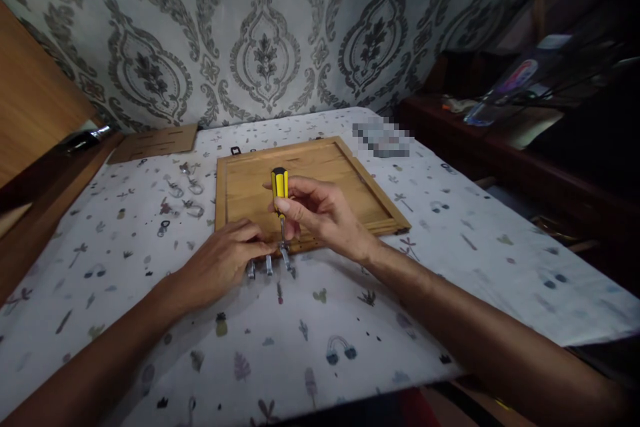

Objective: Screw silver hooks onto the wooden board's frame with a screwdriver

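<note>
At the far left of the table [240, 347], a flat piece of cardboard [160, 141] lies near the wall. In front of it, a scatter of small loose pieces [193, 209], some with a metallic shine, sits beside the wooden panel [320, 160], probably laid there to be within reach yet off the work.

The left hand [220, 263] rests over the panel's near left corner, its fingers bent and reaching along the near edge, apparently to steady the wood and the fittings there. Whether that grip is closed on anything cannot be told; its fingertips hide the contact. Three metal fittings [269, 265] stick out from this edge towards the person, side by side, just below and beside the left fingertips.

At the rightmost fitting stands a yellow-and-black screwdriver [279, 190], nearly upright, likely so that its shaft bears straight down; whether the tip sits in a screw is too small to tell. The right hand [330, 210] comes in from the right with thumb and fingers clamped on the handle. The fitting lies directly under this grip, below the shaft.

Further right, a pixelated item [383, 135] lies beyond the panel, well apart from both hands.
</note>
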Motion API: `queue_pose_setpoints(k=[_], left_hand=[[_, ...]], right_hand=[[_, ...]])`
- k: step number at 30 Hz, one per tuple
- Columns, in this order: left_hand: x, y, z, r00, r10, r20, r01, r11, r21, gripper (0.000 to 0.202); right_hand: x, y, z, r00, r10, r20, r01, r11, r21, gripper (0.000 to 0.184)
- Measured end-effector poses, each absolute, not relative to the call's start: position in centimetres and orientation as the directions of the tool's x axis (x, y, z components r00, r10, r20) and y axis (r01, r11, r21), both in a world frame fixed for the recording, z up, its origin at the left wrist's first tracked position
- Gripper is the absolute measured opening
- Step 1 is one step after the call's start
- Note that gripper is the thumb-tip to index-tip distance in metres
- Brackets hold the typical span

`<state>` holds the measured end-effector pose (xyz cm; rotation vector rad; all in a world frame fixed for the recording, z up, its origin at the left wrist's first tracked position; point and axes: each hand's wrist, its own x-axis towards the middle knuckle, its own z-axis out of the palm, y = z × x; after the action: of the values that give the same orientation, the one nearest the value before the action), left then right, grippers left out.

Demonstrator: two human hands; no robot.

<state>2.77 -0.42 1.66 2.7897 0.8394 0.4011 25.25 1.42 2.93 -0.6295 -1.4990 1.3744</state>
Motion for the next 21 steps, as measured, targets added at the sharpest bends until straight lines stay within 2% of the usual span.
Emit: queue_pose_setpoints(k=[4, 13, 18, 21], left_hand=[[2.69, -0.41, 1.38, 0.797, 0.567, 0.21, 0.505, -0.815, 0.285, 0.038], [2.54, -0.42, 0.79, 0.782, 0.581, 0.226, 0.509, -0.805, 0.307, 0.037], [2.59, -0.43, 0.69, 0.782, 0.572, 0.246, 0.499, -0.812, 0.301, 0.038], [2.61, -0.43, 0.65, 0.776, 0.575, 0.26, 0.495, -0.81, 0.315, 0.041]], right_hand=[[25.32, 1.07, 3.23, -0.404, 0.865, 0.299, -0.204, 0.233, -0.951, 0.034], [25.14, 0.77, 3.43, -0.376, 0.886, 0.271, -0.188, 0.214, -0.959, 0.043], [25.27, 0.87, 3.65, -0.438, 0.835, 0.333, -0.258, 0.237, -0.936, 0.04], [25.28, 0.8, 3.56, -0.455, 0.822, 0.342, -0.238, 0.257, -0.936, 0.039]])
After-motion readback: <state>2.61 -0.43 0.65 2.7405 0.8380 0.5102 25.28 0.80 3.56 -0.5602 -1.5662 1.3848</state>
